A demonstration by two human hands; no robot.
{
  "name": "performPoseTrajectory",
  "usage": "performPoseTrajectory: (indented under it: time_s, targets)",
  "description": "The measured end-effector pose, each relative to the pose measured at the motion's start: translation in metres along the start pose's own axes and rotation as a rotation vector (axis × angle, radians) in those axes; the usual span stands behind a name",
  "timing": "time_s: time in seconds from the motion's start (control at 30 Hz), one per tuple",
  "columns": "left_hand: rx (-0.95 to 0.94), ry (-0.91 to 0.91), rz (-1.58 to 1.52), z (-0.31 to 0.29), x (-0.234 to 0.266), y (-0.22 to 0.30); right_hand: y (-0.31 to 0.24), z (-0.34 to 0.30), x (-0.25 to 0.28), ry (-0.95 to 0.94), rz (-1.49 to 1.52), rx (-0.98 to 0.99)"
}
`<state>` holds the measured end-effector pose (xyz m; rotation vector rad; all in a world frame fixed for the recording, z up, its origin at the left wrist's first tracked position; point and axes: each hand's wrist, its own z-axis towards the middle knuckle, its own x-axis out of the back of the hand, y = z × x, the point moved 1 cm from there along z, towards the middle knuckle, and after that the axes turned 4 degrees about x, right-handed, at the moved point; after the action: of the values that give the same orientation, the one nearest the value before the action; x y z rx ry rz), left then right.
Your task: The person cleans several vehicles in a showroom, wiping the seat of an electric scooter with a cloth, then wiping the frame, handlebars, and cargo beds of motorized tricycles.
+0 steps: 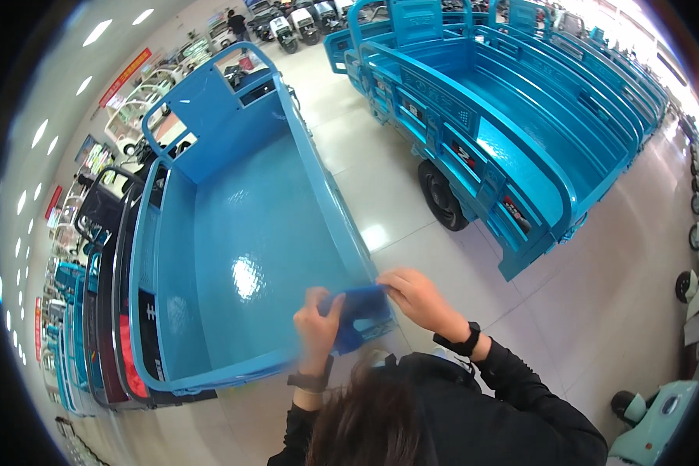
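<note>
A dark blue cloth [363,304] is stretched between my two hands at the near right corner of a light blue cargo bed [279,202]. My left hand [317,326], slightly blurred, grips the cloth's left side with the thumb on top. At the opposite end, my right hand [419,299] pinches the upper right corner between thumb and fingers. The cloth hangs over the bed's near rim, and its lower part is partly hidden by my left hand. I cannot tell whether it touches the metal.
To the right stands a brighter blue cargo tricycle [474,132] with railed sides and a black wheel [441,196]. A dark vehicle [110,311] is close along the left. A pale green scooter [660,423] sits at the lower right. Far back, a person [237,26] is near parked scooters.
</note>
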<state>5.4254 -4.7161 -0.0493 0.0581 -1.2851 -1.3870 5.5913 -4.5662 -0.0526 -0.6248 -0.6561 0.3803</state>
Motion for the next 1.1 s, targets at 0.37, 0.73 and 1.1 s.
performPoseTrajectory:
  time_s: [0.37, 0.73, 1.1]
  targets:
    - [0.198, -0.080, 0.412, -0.002, -0.064, -0.037, 0.092, -0.013, -0.074, -0.142, -0.124, -0.273]
    - [-0.025, -0.142, 0.408, 0.050, -0.089, -0.070, 0.146, -0.009, -0.107, -0.134, 0.067, -0.072]
    - [0.191, 0.011, 0.448, 0.124, -0.119, -0.083, 0.208, 0.093, -0.136, -0.077, 0.074, -0.131]
